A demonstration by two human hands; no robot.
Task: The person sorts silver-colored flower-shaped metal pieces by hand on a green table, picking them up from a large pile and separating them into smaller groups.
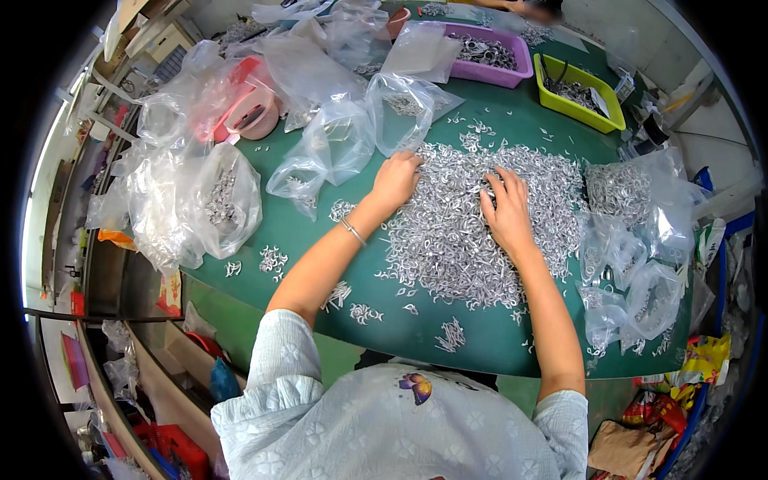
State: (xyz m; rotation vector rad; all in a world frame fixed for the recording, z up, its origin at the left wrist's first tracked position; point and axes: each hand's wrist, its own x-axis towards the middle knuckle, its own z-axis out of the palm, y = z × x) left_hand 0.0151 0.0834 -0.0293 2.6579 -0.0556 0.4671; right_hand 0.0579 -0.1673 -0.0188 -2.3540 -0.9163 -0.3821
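Note:
A wide heap of small silver metal pieces (464,248), many hook- or loop-shaped, is spread over the green tabletop (320,248). My left hand (396,182) is at the heap's upper left edge, close to an open clear plastic bag (402,112). Its fingers are curled together, and what they may hold is hidden. Resting on the right part of the heap is my right hand (509,210), with fingers apart and touching the pieces. Little separate clusters of pieces (274,260) lie to the left and along the near side.
Clear bags (220,204) crowd the left, around a pink tub (254,112). A purple bin (490,56) and a yellow-green bin (580,92) of metal parts stand at the back. More filled bags (628,264) line the right side. Another person's hand (520,6) shows at the far edge.

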